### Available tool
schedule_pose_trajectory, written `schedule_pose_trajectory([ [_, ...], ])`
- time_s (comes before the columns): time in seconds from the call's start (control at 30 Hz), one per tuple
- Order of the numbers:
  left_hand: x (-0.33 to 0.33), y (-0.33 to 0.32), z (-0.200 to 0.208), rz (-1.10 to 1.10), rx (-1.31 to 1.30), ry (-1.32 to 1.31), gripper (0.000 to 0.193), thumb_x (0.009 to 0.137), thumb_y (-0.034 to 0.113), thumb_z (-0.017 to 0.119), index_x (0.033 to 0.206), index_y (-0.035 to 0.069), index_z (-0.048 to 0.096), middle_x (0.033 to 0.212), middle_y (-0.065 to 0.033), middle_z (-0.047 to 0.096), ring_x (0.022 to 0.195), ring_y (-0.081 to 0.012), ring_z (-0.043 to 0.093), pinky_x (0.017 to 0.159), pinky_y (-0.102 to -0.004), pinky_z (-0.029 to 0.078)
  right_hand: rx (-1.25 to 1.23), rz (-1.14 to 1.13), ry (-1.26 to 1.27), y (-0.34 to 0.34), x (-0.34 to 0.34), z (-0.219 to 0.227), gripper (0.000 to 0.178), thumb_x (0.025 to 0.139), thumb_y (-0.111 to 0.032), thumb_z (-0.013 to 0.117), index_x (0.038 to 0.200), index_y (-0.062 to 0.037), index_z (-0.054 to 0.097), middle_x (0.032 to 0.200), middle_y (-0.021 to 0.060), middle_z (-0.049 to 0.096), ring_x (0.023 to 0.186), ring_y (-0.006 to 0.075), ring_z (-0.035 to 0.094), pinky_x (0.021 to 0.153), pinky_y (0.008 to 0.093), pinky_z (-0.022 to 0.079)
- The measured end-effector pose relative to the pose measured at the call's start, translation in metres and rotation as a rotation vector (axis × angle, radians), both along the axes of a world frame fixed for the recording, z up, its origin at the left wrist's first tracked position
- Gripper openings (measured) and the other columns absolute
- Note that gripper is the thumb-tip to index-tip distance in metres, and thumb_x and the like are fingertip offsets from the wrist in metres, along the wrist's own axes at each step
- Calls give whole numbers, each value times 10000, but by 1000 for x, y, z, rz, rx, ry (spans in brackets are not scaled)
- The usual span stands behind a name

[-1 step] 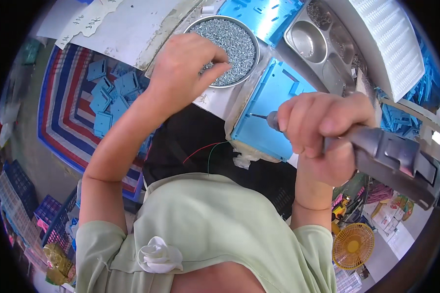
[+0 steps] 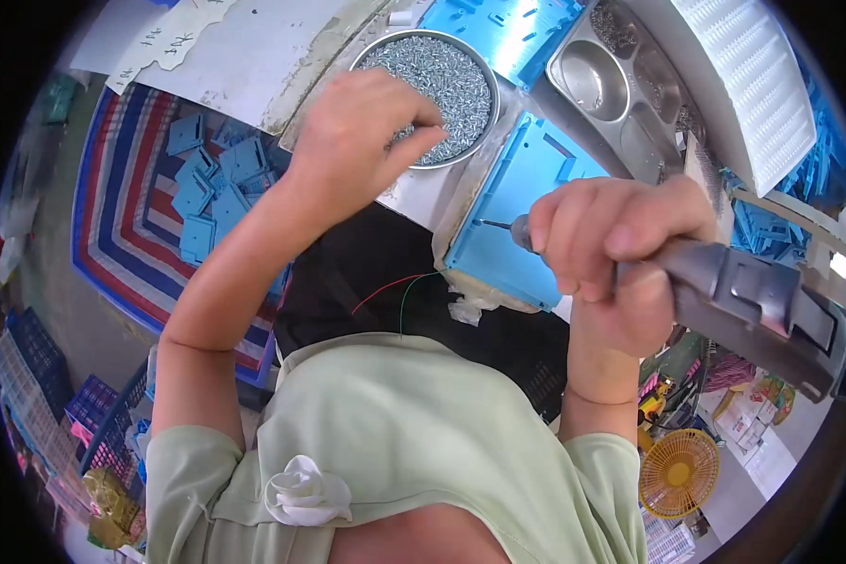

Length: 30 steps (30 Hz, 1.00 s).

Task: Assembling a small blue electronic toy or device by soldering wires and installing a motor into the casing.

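Head view showed the left hand (image 2: 362, 141) pinching into the round pan of screws (image 2: 461, 70), while the right hand (image 2: 620, 268) clenched a grey power screwdriver (image 2: 752, 301), tip over the blue panel (image 2: 526, 226) beneath it.

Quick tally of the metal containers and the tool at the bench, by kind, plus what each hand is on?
Round metal bowl of screws, left hand picking from it: 1
Compartmented metal tray: 1
Grey power screwdriver, gripped by right hand: 1
Blue panel under the bit: 1
Total: 4
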<state>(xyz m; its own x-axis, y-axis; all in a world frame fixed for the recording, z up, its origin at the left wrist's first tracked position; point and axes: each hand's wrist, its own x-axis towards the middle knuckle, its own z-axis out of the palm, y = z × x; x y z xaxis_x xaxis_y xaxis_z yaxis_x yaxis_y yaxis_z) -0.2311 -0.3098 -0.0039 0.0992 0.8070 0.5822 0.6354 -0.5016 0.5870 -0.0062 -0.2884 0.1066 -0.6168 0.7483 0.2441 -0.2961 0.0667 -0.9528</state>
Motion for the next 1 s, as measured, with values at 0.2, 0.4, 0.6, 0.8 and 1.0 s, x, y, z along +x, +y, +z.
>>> schedule_pose_trajectory([
  [0.2,15,-21,-3,-92,-8,-126,145,770,53,795,880,53,701,852,-74,698,781,-282,655,693,-373,515,-108,-54,-26,-11,-8,-16,253,830,-1,803,945,-20,579,797,79,647,697,156,614,655,292,508],
  [0.4,25,-40,-9,-119,30,-208,200,744,26,801,923,42,714,870,-81,715,779,-284,669,702,-378,527,71,-66,-178,-19,-17,-20,346,934,-284,766,916,-86,483,644,23,524,565,137,493,630,358,468],
  [0.6,33,-41,-9,-141,19,-244,201,743,62,818,916,70,716,834,-64,695,749,-269,646,680,-376,507,99,68,102,3,-2,6,287,998,-373,650,1013,-120,515,651,-21,522,540,112,499,630,321,467],
  [0.8,37,-47,-5,-142,5,-232,204,730,62,825,901,74,714,821,-63,691,753,-262,644,698,-379,497,143,142,107,5,1,4,274,1028,-397,586,1056,-133,518,669,-35,530,523,110,497,624,310,458],
  [1.0,35,-50,-3,-206,-1,-166,160,749,90,818,880,93,725,816,-44,695,768,-254,652,706,-375,503,101,91,77,-7,0,1,295,1018,-401,610,1044,-122,518,661,-25,530,510,126,496,618,321,466],
])
